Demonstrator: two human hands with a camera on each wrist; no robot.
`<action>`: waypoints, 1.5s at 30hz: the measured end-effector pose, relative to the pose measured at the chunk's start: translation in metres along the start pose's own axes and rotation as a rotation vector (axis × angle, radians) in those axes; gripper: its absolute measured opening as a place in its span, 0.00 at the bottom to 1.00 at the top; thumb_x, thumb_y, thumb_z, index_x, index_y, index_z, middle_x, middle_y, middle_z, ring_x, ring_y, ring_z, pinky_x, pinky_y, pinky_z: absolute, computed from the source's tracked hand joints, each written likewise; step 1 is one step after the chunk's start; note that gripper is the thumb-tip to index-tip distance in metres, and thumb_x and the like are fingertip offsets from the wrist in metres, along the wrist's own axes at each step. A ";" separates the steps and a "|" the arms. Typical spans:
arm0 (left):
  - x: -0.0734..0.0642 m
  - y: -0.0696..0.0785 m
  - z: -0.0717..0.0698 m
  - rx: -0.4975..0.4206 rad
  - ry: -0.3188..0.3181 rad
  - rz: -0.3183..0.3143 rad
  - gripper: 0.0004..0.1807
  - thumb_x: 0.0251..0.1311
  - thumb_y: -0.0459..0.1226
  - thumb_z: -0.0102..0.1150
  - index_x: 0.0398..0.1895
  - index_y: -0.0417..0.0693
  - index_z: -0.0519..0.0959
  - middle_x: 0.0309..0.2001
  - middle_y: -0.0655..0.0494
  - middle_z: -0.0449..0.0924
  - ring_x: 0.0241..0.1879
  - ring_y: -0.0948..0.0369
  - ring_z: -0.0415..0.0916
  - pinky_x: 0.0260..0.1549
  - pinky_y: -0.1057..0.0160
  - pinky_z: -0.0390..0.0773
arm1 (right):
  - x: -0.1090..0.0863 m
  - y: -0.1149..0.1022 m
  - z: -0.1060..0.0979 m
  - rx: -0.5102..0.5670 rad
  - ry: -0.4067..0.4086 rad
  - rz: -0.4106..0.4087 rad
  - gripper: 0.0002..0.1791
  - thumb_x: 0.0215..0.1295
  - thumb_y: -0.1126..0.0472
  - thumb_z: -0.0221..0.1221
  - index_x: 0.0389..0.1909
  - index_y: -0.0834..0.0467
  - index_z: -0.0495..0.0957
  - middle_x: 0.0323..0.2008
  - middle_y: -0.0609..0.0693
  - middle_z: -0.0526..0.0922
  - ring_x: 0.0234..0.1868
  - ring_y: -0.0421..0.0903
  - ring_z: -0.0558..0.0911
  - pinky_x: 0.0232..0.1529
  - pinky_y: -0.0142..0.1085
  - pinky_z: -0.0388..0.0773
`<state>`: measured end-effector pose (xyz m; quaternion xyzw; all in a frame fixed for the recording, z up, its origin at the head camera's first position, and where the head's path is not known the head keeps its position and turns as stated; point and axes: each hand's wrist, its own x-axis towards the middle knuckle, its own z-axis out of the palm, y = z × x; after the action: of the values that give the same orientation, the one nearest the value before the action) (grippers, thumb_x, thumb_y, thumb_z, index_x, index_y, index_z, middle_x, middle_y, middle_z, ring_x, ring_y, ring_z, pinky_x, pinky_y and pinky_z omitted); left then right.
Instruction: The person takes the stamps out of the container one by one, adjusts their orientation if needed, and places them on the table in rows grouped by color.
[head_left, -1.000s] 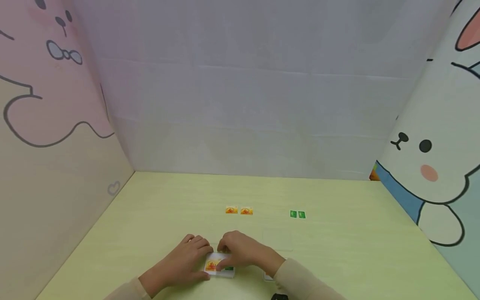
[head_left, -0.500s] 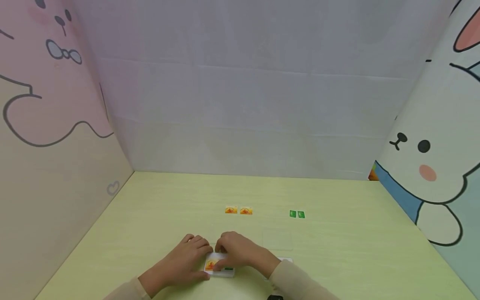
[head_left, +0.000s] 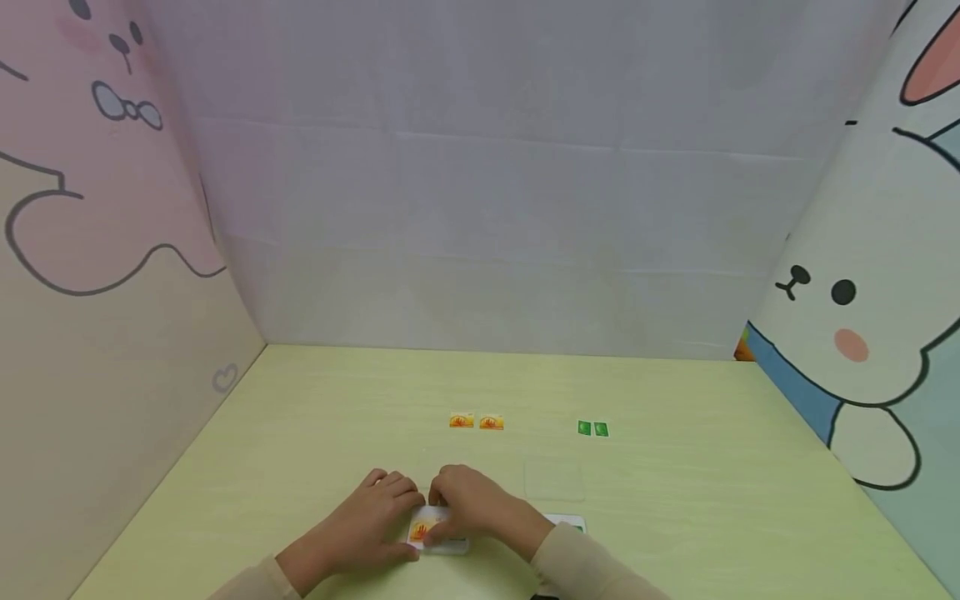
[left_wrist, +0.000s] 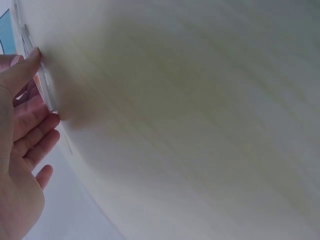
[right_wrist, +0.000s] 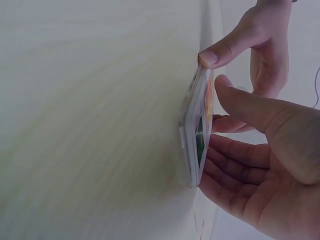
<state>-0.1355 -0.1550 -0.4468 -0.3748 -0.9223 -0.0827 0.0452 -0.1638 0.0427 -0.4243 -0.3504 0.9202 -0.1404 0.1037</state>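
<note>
Since a second ago the right hand (head_left: 480, 504) has slid slightly left over the flat case (head_left: 452, 547), and its sleeve (head_left: 592, 562) has bared more of a second case (head_left: 566, 519) to the flat case's right. The flat case lies on the table (head_left: 337, 417), between both hands. The left hand (head_left: 363, 525) holds it, thumb at the near left corner, fingers at the far left one. The right hand's fingers curl down at the flat case's far side, its thumb reaching across the top; whether they pinch anything I cannot tell. From the head, only an orange picture (head_left: 420, 531) shows plainly on the flat case; the right wrist view adds a green picture (right_wrist: 200, 145) beside it and a layered side, clear beneath white. Whether the pictures sit inside or on top is unclear. The left wrist view gives just a thin edge of the flat case. Beyond the flat case lie two orange cards (head_left: 462, 421), with two green cards (head_left: 584, 427) farther to its right.
</note>
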 end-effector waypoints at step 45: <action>0.001 0.001 -0.001 0.005 -0.015 -0.015 0.27 0.47 0.58 0.67 0.46 0.53 0.79 0.44 0.65 0.77 0.49 0.64 0.71 0.52 0.56 0.65 | -0.001 0.006 0.003 0.178 0.041 0.025 0.20 0.43 0.50 0.75 0.33 0.56 0.81 0.27 0.41 0.76 0.27 0.30 0.68 0.32 0.22 0.68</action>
<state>-0.1354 -0.1540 -0.4452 -0.3686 -0.9255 -0.0780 0.0387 -0.1660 0.0468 -0.4291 -0.3252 0.9104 -0.2274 0.1171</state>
